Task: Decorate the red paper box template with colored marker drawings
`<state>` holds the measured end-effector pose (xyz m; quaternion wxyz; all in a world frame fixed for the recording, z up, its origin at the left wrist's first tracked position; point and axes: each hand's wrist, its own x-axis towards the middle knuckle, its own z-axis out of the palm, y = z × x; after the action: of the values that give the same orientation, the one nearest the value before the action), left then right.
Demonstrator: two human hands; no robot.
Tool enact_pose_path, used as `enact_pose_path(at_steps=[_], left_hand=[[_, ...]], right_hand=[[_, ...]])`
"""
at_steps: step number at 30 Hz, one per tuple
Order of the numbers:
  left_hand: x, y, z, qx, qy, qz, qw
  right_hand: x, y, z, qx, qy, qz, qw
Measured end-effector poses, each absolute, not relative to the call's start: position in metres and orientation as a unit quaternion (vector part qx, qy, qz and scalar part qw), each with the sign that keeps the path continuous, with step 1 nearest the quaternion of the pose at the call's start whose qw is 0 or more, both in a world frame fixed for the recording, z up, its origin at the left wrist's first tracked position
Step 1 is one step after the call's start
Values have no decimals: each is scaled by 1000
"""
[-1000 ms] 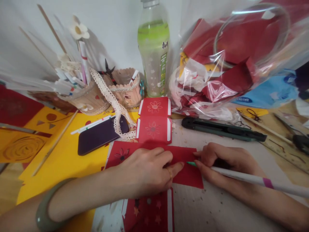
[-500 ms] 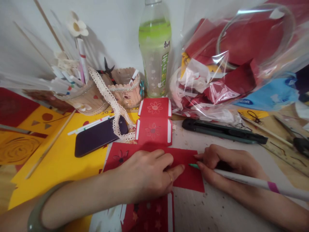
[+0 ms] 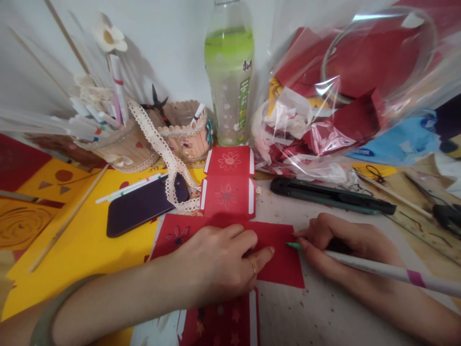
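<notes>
Grey sheeting (image 3: 284, 312) underlies the red card (image 3: 283, 235), set crosswise between both hands; the left hand (image 3: 219, 257) lies palm-down across it, fingers loosely bent, gripping nothing visible, probably to stop slipping; the right hand (image 3: 345, 238), on its side, pinches a white pen (image 3: 382, 270) near its green tip (image 3: 293, 245), likely for control.

A slim, gold-coloured ring (image 3: 254, 265) circled one of the fingers (image 3: 263, 258) of your left hand (image 3: 221, 259). Farther up that arm you wore a thick, rounded bangle (image 3: 46, 319), smooth and muted grey-green, its lower part cut off by the picture's edge. Your right hand (image 3: 336, 240) and both forearms (image 3: 144, 293) were uncovered by cloth.
</notes>
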<state>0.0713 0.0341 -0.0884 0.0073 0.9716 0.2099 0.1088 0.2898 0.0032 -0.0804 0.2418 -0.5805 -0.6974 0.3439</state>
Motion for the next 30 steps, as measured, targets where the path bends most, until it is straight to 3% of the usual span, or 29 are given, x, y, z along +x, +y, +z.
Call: enact_pose_path(at_steps=[30], left_hand=[[73, 36, -92, 975, 196, 107, 3]], right_hand=[[286, 6, -81, -604, -681, 289, 296]])
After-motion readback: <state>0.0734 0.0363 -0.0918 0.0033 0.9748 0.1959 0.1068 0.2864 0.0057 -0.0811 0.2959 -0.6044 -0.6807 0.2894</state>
